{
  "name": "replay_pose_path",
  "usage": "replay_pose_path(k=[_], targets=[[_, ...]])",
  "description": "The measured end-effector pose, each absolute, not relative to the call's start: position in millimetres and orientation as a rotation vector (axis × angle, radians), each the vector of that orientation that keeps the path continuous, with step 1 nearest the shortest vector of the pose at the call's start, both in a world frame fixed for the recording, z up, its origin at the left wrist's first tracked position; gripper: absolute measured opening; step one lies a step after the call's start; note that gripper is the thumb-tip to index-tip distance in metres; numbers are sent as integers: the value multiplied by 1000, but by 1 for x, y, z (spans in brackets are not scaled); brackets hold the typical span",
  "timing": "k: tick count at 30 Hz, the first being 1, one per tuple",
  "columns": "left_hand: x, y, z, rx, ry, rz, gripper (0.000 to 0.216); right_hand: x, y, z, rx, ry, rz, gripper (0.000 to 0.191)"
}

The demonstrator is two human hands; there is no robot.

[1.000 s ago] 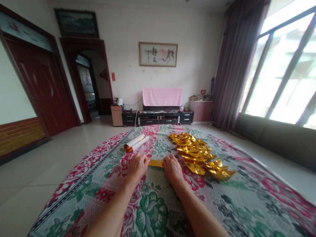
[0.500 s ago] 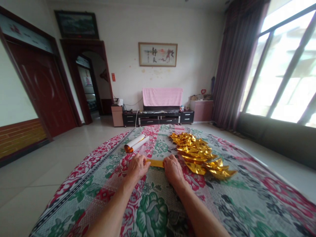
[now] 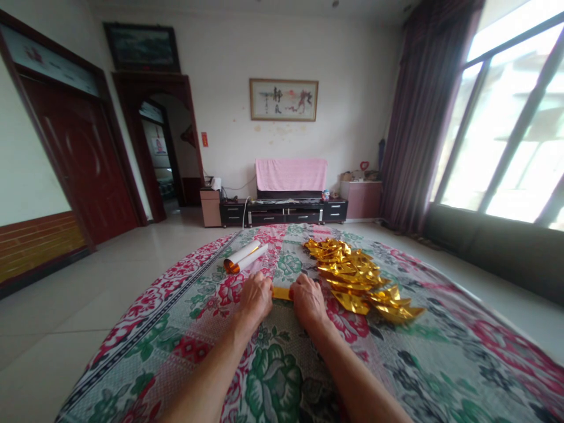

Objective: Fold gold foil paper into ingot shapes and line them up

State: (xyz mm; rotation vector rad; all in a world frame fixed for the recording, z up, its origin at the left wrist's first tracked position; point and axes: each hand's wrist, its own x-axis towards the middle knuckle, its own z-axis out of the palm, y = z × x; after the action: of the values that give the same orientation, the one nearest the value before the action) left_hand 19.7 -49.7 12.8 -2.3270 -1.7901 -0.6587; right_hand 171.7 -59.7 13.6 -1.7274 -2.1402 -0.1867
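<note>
A narrow folded strip of gold foil paper (image 3: 282,292) spans the gap between my hands, just above or on the flowered tablecloth (image 3: 273,376). My left hand (image 3: 257,295) has its fingers closed on the strip's left end. At the other end my right hand (image 3: 307,297) pinches it, fingers curled in. Much of the strip is hidden by my fingers. To the right of my right hand lies a heap of folded gold paper ingots (image 3: 352,273). Beyond my left hand rests a loosely rolled sheet of gold foil paper (image 3: 244,257), its white back outward.
The round table's cloth reaches the floor side at left and right. Across the room stand a low black TV cabinet (image 3: 286,214) and a pink cloth (image 3: 291,175) draped over something. A purple curtain (image 3: 423,129) hangs beside the window at right.
My left hand has shifted right, closer to my right hand, so less of the gold strip shows between them. The whole view has tilted slightly; the ingots and roll stay put.
</note>
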Motion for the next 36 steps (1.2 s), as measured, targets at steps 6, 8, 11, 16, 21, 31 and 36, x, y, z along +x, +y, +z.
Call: replay_pose_path(k=[6, 8, 11, 16, 21, 31, 36], targets=[[16, -42, 5, -2510, -1754, -746, 22, 178, -54, 0, -1697, -2041, 1, 23], [14, -41, 4, -2517, -1768, -782, 21, 179, -54, -2, -1698, -2007, 20, 23], [16, -43, 4, -2460, -1799, -796, 17, 178, -57, -2, -1696, -1971, 16, 24], [24, -50, 3, -2342, -1831, -797, 16, 174, -64, 0, -1706, -1934, -30, 20], [30, -52, 2, -2267, -1858, -797, 22, 172, -67, 0, -1717, -1922, -67, 15], [28, -50, 2, -2245, -1949, -795, 19, 172, -66, -1, -1723, -1918, -37, 16], [17, -40, -1, -2355, -2034, -824, 13, 178, -60, -3, -1660, -1942, 45, 20]])
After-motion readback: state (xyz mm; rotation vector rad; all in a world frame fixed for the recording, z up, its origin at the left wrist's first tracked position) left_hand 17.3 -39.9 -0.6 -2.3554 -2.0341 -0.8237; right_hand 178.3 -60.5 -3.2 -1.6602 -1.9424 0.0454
